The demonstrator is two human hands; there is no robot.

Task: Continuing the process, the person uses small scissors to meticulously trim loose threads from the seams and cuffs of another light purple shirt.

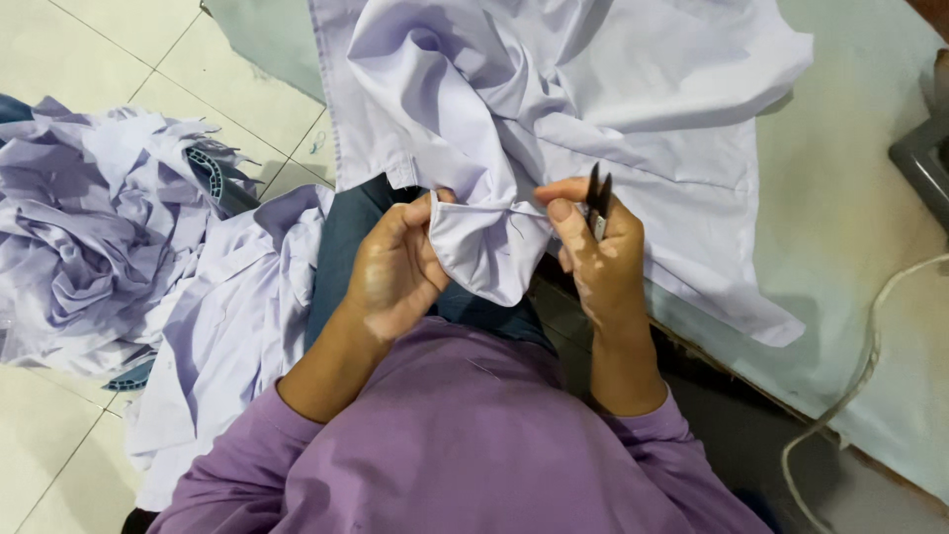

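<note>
Both forearms, in purple sleeves, reach forward from the body and meet over the lap, wrists bent slightly inward. The left hand (393, 269) is curled, its fingers (420, 213) pressed together and pinching one side of a folded cuff of the pale lilac shirt (593, 89). The right hand (598, 259) is turned with its back to the camera; thumb and forefinger pinch the other side of the same fold, while the remaining fingers close around a small pair of black thread snips (598, 198), blades pointing up and away from the body.

The pinched fold hangs directly between the two sets of fingers and drops below them as a rounded flap. The rest of the shirt runs up and away from the fingers, bunched above them and spread flat over the pale green worktop (850, 198) beyond the right hand. The fabric is smooth, creased, with stitched seams visible.

Left of the left-hand fingers, a heap of similar lilac garments (109, 227) lies on the tiled floor (99, 49). Right of the right hand, a pale cord (870, 326) trails over the worktop edge.
</note>
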